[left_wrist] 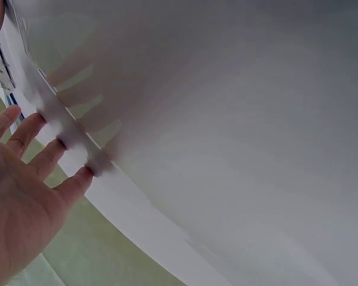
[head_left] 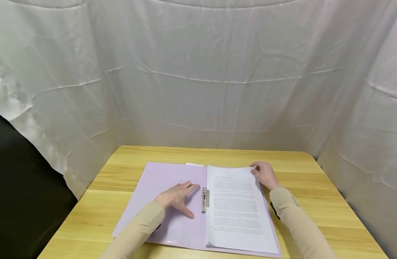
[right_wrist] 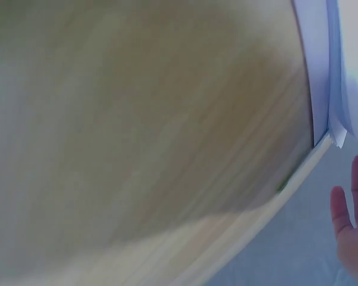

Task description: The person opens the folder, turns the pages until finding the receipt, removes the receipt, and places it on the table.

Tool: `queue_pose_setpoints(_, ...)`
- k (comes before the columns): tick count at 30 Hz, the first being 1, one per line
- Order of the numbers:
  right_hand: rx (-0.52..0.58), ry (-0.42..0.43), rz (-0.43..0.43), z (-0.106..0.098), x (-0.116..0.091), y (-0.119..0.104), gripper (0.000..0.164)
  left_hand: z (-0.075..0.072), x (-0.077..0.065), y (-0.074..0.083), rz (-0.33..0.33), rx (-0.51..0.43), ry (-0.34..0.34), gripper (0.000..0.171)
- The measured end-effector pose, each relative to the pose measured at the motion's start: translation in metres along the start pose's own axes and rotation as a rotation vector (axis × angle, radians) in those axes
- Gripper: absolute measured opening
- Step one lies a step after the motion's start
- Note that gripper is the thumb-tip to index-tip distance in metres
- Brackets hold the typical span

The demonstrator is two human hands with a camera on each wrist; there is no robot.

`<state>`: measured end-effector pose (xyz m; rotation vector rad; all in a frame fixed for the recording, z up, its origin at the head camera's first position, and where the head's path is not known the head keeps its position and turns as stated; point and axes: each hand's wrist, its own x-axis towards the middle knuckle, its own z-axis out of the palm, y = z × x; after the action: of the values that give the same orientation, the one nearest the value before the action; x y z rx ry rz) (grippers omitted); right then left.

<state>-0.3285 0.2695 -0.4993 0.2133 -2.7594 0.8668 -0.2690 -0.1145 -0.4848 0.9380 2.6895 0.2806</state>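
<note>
A pale purple folder (head_left: 166, 176) lies spread on the table, a metal lever clip (head_left: 204, 200) at its spine. On its right half rests a stack of printed sheets (head_left: 237, 208). With fingers spread, my left hand (head_left: 177, 197) rests on the bare left cover, close beside the clip; its fingertips also show against the cover in the left wrist view. My right hand (head_left: 265, 175) pinches the paper at the stack's far right corner. In the right wrist view only part of that hand (right_wrist: 353, 238) appears, and its pinch is out of frame.
The wooden table (head_left: 98, 201) extends on both sides of the folder. Pale curtains (head_left: 217, 100) hang behind and at the sides. A small white edge (head_left: 194, 164) sticks out past the folder's far side. Something black (head_left: 20, 187) stands at the left.
</note>
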Motion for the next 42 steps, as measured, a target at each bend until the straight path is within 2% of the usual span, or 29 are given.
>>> queue_pose_setpoints(11,-0.107,0.004,0.016,-0.001,0.0,0.002,0.015,-0.001,-0.002,0.001,-0.009,-0.033,-0.008,0.113)
queue_pose_setpoints(16,-0.118,0.027,0.041,-0.003,-0.001,0.0,0.01,-0.003,-0.003,0.003,-0.005,-0.05,-0.01,0.113)
queue_pose_setpoints(22,-0.055,0.045,0.041,-0.003,-0.003,-0.003,0.012,-0.003,-0.003,0.003,-0.023,-0.069,-0.023,0.114)
queue_pose_setpoints(30,0.137,0.02,0.103,-0.006,-0.008,-0.009,0.027,-0.001,-0.003,-0.003,-0.045,-0.123,-0.011,0.116)
queue_pose_setpoints(32,0.204,-0.005,0.101,-0.009,-0.009,-0.012,0.032,-0.002,-0.003,-0.004,-0.05,-0.145,-0.008,0.117)
queue_pose_setpoints(35,0.347,-0.097,0.098,-0.014,-0.011,-0.015,0.047,-0.004,-0.003,-0.006,-0.045,-0.179,0.005,0.117)
queue_pose_setpoints(39,0.52,-0.263,0.117,-0.023,-0.018,-0.018,0.064,-0.005,-0.003,-0.009,-0.03,-0.214,0.03,0.118)
queue_pose_setpoints(42,0.602,-0.375,0.134,-0.03,-0.023,-0.022,0.067,-0.007,-0.005,-0.01,-0.024,-0.221,0.051,0.118)
